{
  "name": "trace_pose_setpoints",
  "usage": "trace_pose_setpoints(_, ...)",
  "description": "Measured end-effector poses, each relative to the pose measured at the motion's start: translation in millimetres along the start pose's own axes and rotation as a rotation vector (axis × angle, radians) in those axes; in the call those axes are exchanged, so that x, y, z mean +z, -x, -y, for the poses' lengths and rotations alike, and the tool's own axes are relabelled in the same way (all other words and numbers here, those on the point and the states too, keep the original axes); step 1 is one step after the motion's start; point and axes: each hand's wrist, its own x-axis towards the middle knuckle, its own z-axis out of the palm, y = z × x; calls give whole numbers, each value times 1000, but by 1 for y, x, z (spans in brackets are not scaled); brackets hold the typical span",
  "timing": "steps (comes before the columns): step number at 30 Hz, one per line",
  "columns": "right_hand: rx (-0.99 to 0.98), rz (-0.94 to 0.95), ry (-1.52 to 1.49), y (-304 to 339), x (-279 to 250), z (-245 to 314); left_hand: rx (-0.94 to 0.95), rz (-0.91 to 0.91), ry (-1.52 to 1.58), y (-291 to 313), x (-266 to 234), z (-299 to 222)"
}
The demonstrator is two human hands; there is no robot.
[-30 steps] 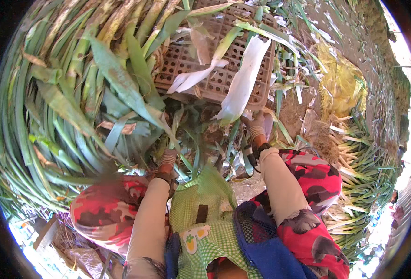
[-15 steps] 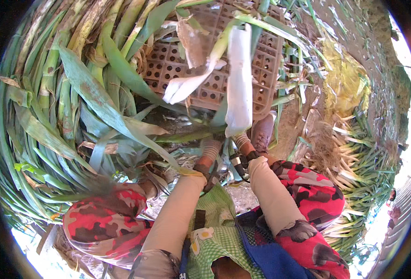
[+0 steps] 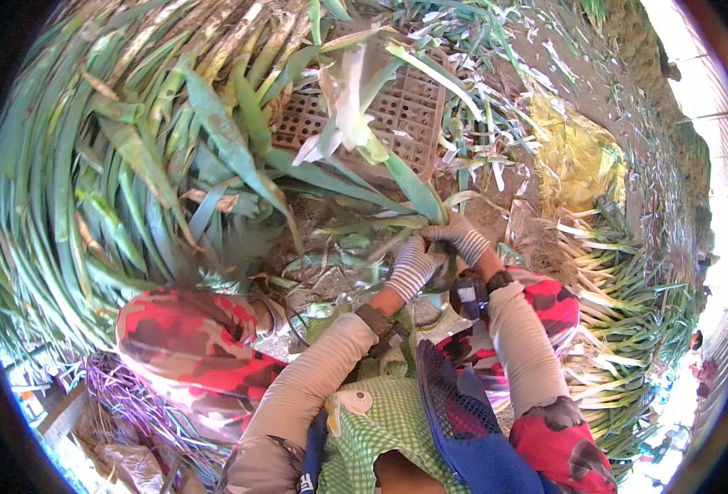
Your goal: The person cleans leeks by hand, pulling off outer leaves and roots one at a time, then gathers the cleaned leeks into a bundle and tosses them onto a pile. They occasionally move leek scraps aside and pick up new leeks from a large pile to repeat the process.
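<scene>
Both hands wear striped gloves and meet in front of me, above the littered ground. My right hand is closed around the green part of a leek, whose leaf slants up and to the left. Beside it my left hand is closed too, its fingers against the same leek's green part; their tips are partly hidden. Pale, torn sheath hangs at the far side, over a brown plastic crate with a perforated surface.
A large heap of untrimmed leeks fills the left side. Trimmed leeks with white ends lie in rows at the right, near a yellow mesh sack. Leaf scraps litter the ground beyond the crate.
Both hands have turned and come together, and the leek's white shaft no longer stands upright before me. The view has shifted, showing more of the right-hand rows. My gloves are now plainly visible.
</scene>
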Motion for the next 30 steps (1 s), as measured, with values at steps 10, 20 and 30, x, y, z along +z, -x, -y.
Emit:
trace_pose_setpoints(10,-111,-241,1124,21,-138,231,119,-276,732,70,-82,67)
trace_pose_setpoints(20,-418,-894,1574,-3,-158,324,-374,-280,-134,86,-53,80)
trace_pose_setpoints(30,190,-52,1240,83,-152,202,-528,352,-104,58,5,141)
